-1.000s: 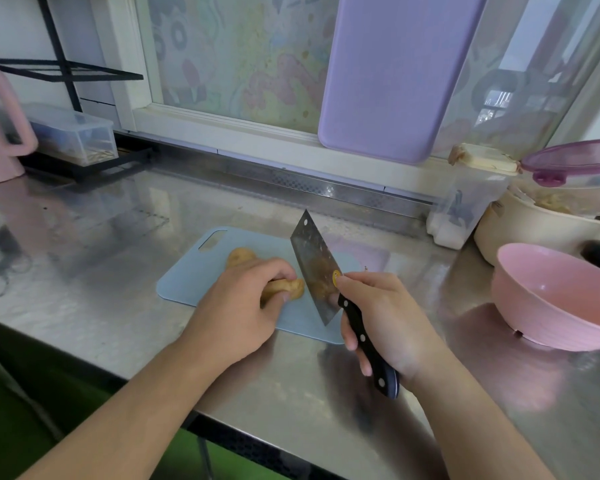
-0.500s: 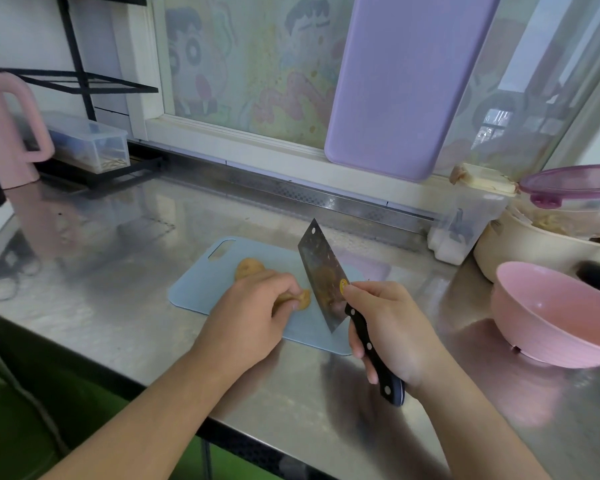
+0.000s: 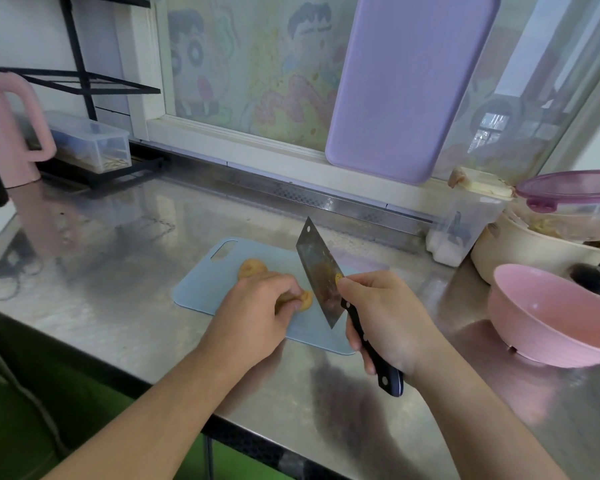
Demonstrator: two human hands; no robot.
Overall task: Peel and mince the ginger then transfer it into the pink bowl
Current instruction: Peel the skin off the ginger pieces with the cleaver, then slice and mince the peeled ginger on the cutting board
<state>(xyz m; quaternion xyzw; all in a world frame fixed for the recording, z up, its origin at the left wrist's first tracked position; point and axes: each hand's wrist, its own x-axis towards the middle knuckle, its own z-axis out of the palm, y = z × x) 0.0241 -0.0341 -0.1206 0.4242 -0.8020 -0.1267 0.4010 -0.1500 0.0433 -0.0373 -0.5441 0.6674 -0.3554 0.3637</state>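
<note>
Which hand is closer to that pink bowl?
The right hand. It grips the cleaver beside the pink bowl; the left hand holds the ginger on the far side of the cleaver.

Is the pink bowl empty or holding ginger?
Empty, as far as visible: the round pink plastic bowl shows bare pink inside; the tan ginger root lies on the cutting board.

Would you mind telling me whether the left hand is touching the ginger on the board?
Touching. The head view shows the left hand with its fingers curled over the ginger, pinning it to the board.
</note>
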